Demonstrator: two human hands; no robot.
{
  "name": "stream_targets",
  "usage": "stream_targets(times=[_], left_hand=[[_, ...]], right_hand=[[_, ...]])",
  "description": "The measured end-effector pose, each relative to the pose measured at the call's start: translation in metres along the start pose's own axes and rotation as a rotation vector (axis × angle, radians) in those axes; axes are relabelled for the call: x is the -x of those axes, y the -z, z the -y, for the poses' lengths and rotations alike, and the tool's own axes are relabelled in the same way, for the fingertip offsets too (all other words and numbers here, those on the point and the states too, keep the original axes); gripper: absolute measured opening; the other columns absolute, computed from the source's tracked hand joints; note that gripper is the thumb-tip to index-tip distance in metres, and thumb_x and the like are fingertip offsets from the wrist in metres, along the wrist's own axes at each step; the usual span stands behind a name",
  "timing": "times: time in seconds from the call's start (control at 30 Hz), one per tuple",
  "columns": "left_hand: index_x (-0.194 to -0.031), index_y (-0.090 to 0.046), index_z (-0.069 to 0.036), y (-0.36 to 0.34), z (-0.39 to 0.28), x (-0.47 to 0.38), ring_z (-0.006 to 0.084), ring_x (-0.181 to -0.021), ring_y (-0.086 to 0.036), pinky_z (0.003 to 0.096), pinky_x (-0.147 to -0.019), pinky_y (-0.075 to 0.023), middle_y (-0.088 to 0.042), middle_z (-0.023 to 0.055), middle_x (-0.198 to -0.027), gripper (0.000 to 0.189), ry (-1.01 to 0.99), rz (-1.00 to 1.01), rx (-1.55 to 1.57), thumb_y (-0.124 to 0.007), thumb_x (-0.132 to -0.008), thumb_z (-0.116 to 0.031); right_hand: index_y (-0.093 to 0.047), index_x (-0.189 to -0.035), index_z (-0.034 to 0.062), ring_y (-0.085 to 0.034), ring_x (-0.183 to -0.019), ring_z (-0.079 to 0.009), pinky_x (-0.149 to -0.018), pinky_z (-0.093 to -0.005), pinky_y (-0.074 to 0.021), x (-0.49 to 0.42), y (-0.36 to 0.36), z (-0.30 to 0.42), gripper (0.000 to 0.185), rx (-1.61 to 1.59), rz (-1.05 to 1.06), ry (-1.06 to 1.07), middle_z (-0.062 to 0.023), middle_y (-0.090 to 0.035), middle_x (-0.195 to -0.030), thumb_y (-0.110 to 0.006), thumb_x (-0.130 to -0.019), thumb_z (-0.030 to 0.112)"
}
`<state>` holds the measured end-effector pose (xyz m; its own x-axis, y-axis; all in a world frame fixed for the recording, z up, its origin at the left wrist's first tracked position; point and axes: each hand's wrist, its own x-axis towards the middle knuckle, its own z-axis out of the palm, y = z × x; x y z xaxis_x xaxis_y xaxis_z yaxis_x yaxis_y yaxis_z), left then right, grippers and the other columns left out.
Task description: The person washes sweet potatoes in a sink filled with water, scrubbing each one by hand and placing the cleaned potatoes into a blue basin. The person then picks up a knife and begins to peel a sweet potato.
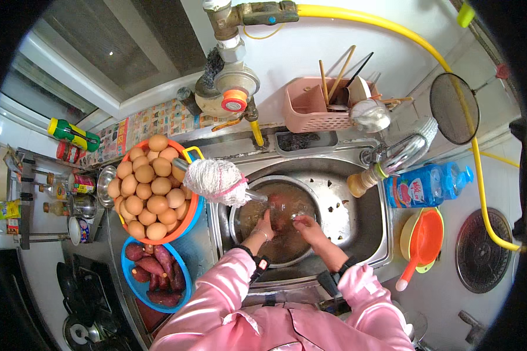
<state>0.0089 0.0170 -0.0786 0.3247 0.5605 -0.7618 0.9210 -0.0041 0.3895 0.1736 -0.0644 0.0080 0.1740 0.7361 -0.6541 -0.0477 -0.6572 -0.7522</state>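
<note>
A round metal basin (234,228) of murky brown water stands in the stainless steel sink (355,232). Both of my hands reach into it. My left hand (262,229) is at the basin's left-middle, thumb up, its other fingers hidden by the water. Beside it a blurred reddish thing (282,206) shows under the surface; contact is unclear. My right hand (307,229) is at the right side, fingers bent together, with a small bright spot at the tips that I cannot identify. A cloth-wrapped tap spout (217,180) points over the basin.
Left of the sink stand an orange basket (196,210) heaped with brown eggs and a blue bowl (129,281) of purple sweet potatoes. A second tap (397,160), a blue detergent bottle (415,186) and an orange ladle (424,239) are at right. Dark bits (330,209) dot the sink floor.
</note>
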Motion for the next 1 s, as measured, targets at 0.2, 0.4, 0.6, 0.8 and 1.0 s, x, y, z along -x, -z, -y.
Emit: stream_targets(times=[0.2,0.4,0.6,0.8,1.0], left_hand=[[-0.128,-0.032,-0.004,0.003,0.006,0.018,0.0362,-0.108,-0.053,0.0418,-0.090,-0.0428,-0.054,0.0228,-0.114,0.071,-0.426,-0.004,0.459,-0.071,-0.070,-0.022],[-0.099,-0.047,-0.008,0.047,-0.027,0.055,0.0263,-0.094,-0.058,0.0397,-0.077,-0.0455,-0.060,0.0081,-0.095,0.034,-0.429,-0.158,-0.207,-0.064,-0.074,-0.022],[-0.082,-0.055,-0.015,0.076,-0.048,0.060,0.0202,-0.079,-0.057,0.0322,-0.071,-0.0410,-0.055,0.0029,-0.079,0.009,-0.975,-0.590,-0.623,-0.053,-0.076,-0.021],[-0.087,-0.057,-0.005,0.049,-0.052,0.065,0.0328,-0.078,-0.065,0.0475,-0.068,-0.0511,-0.065,0.0133,-0.083,0.021,-0.580,-0.174,-0.508,-0.062,-0.072,-0.019],[-0.099,-0.056,0.001,0.052,-0.023,0.042,0.0177,-0.060,-0.059,0.0303,-0.053,-0.0474,-0.061,0.0078,-0.068,0.049,-0.301,0.390,0.278,-0.079,-0.064,-0.024]], right_hand=[[-0.053,-0.119,0.0088,-0.053,-0.110,-0.0275,-0.098,-0.0397,-0.0385,-0.036,-0.015,-0.001,0.050,1.267,-0.222,0.998,-0.0174,-0.059,-0.110,-0.063,-0.070,0.015],[-0.058,-0.101,0.0082,-0.062,-0.070,-0.0272,-0.069,-0.0388,-0.0496,-0.041,-0.022,0.022,0.030,1.274,0.056,0.606,-0.0123,-0.065,-0.078,-0.061,-0.073,0.020],[-0.064,-0.071,0.0004,-0.064,-0.063,-0.0303,-0.055,-0.0431,-0.0496,-0.026,-0.031,0.011,0.029,0.056,0.350,-0.303,-0.0212,-0.063,-0.070,-0.063,-0.072,0.030],[-0.062,-0.072,0.0062,-0.064,-0.060,-0.0318,-0.053,-0.0431,-0.0513,-0.011,-0.016,0.006,0.021,1.047,0.081,0.547,-0.0175,-0.064,-0.068,-0.058,-0.074,0.027],[-0.054,-0.088,0.0066,-0.066,-0.060,-0.0311,-0.052,-0.0415,-0.0519,-0.013,-0.011,0.015,0.016,1.257,0.021,0.702,-0.0139,-0.063,-0.063,-0.056,-0.078,0.020]])
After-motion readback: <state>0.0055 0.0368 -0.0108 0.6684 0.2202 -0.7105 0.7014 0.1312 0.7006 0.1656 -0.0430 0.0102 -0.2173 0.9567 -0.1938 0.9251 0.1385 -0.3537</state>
